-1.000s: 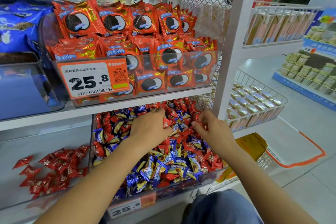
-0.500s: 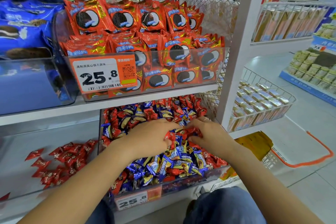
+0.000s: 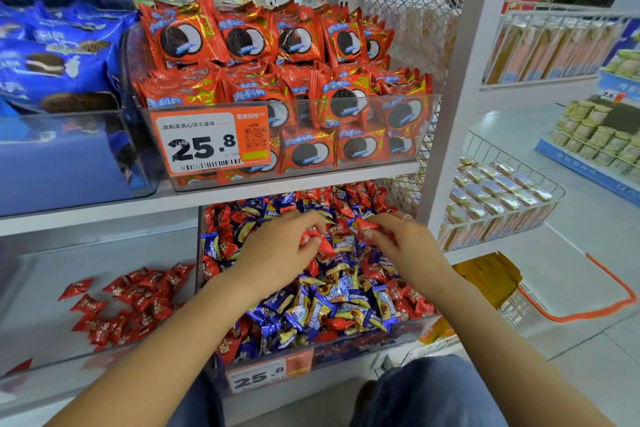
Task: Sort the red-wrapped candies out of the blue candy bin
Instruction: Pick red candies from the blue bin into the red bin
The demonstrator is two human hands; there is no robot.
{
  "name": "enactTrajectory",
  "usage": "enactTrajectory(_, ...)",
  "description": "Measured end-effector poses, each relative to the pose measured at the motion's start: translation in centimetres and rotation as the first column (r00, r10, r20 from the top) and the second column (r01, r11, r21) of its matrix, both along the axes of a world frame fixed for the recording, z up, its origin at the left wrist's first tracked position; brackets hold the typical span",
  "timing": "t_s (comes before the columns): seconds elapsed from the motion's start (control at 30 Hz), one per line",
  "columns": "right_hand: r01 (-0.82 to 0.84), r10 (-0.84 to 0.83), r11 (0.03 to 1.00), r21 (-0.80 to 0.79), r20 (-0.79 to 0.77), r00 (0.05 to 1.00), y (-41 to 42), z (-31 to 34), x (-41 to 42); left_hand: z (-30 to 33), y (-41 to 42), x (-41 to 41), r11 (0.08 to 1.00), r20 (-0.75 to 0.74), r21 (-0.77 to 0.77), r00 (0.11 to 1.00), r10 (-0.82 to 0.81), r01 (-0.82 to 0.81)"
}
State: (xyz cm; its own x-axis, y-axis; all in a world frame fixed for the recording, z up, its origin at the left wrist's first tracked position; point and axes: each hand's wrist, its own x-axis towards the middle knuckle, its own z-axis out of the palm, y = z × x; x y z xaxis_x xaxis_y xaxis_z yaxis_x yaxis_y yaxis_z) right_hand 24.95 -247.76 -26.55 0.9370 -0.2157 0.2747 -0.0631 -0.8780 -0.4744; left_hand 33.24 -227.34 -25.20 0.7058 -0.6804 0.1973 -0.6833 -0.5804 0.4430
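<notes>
Both bare forearms reaching forward and down from the lower edge of the view into the clear plastic candy bin (image 3: 412, 333) on the lower white shelf, filled with mixed blue-and-gold wrapped candies (image 3: 332, 305) and small red-wrapped candies (image 3: 360, 198).

Left hand (image 3: 277, 253) lying palm down over the middle of the heap, wrist straight, fingers curled toward the right, thumb and fingertips pinching a red-wrapped candy (image 3: 317, 239); possibly more red pieces tucked under the palm, not clear.

Right hand (image 3: 401, 243) palm down just beside it, angled inward, fingers bent and pinching another red-wrapped piece (image 3: 367, 225) at the tips; a ring on one finger. Hands close together, fingertips nearly meeting, not touching.

Loose pile of sorted red-wrapped candies (image 3: 124, 305) in the neighbouring clear bin (image 3: 31, 267) to the left, well apart from both hands.

Orange-and-white price tag reading 25.8 (image 3: 261, 376) on the candy bin's front wall. Above, on the upper shelf (image 3: 242, 192), a clear tub of red foil cookie packets (image 3: 294, 80) with a larger orange 25.8 price label (image 3: 209, 139), and blue cookie bags (image 3: 52, 55) at far left. Wire basket of pale wrapped bars (image 3: 502, 198) on the right, blue denim knees (image 3: 429, 395) at the bottom.
</notes>
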Motion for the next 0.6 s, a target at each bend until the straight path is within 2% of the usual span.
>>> enactTrajectory(0.1, -0.015, 0.010, 0.998, 0.069, 0.073, 0.997, 1.3, 1.6, -0.6, 0.5, 1.6, 0.0, 0.991, -0.038, -0.135, 0.999, 0.015, -0.020)
enactTrajectory(0.2, -0.108, 0.099, 0.990, 0.095, 0.095, 0.991, 4.5, 3.1, -0.6, 0.7, 5.1, -0.3, 0.976, -0.073, -0.212, 0.996, 0.043, -0.058)
enactTrajectory(0.37, -0.350, 0.343, 0.930, 0.110, 0.075, 0.936, 13.0, 3.8, 1.6, -0.6, 14.1, -0.4, 0.898, -0.147, -0.316, 0.951, 0.271, -0.305)
enactTrajectory(0.47, -0.476, 0.469, 0.875, 0.087, 0.088, 0.879, 18.5, 3.1, 4.1, -2.2, 19.8, 0.8, 0.836, -0.240, -0.322, 0.892, 0.383, -0.445)
enactTrajectory(0.6, -0.520, 0.524, 0.845, 0.124, 0.007, 0.852, 24.9, 1.5, 7.5, -3.8, 24.6, 2.9, 0.768, -0.402, -0.269, 0.792, 0.459, -0.582)
